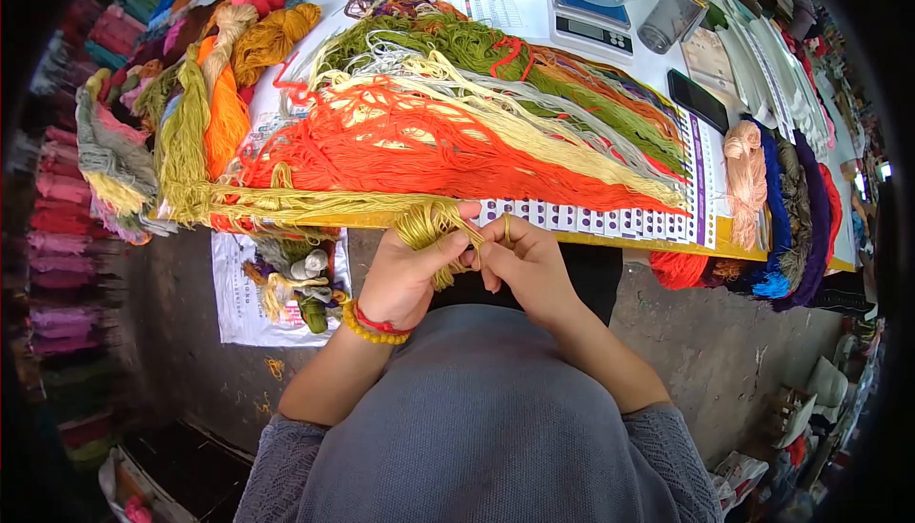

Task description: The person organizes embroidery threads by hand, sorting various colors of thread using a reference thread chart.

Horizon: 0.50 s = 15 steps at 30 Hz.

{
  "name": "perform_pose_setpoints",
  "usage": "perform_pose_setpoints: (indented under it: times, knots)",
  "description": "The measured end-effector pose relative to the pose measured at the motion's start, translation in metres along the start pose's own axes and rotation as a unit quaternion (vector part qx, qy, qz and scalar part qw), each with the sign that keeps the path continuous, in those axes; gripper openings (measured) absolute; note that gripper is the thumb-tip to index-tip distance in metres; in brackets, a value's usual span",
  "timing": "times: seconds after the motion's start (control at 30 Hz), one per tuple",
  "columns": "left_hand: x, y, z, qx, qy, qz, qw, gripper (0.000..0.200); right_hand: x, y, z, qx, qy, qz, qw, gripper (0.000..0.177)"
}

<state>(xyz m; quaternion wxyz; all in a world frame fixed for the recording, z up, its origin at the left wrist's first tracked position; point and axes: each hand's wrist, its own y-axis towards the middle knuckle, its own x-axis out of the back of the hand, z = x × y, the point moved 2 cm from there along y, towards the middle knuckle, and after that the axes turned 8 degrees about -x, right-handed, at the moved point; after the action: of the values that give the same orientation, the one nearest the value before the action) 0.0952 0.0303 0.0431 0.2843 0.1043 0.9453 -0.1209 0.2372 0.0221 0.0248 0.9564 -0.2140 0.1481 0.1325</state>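
Note:
In the head view, my left hand [410, 271] is closed around a looped bundle of olive-gold thread [426, 226] at the table's front edge. My right hand [522, 266] meets it from the right, fingers pinched on strands of the same thread. A long olive-gold hank [286, 205] stretches left from near the bundle along the edge. Just beyond my hands lies a wide spread of red thread [381, 147], with cream thread [534, 123] and green thread [457, 51] behind it. White cards with punched holes [591, 219] line the edge right of my hands.
Mixed skeins [224, 109] heap at the left. A digital scale [593, 28], a grey jar [675, 10] and a phone [697, 98] stand at the back right. Peach [744, 166] and blue skeins [774, 209] hang over the right edge. Below left, a white bag [238, 285] holds yarn scraps.

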Motion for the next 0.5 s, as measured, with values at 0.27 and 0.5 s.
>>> perform_pose_setpoints:
  times: [0.27, 0.5]
  knots:
    - [0.0, -0.0004, -0.0002, -0.032, 0.043, 0.017, 0.998, 0.033, -0.002, -0.0029, 0.0034, 0.002, -0.032, 0.0, 0.999, 0.007]
    - [0.001, -0.0001, 0.0034, -0.046, 0.051, 0.016, 0.998, 0.033, -0.0012, -0.0021, 0.0009, 0.012, -0.029, 0.0, 0.999, 0.006]
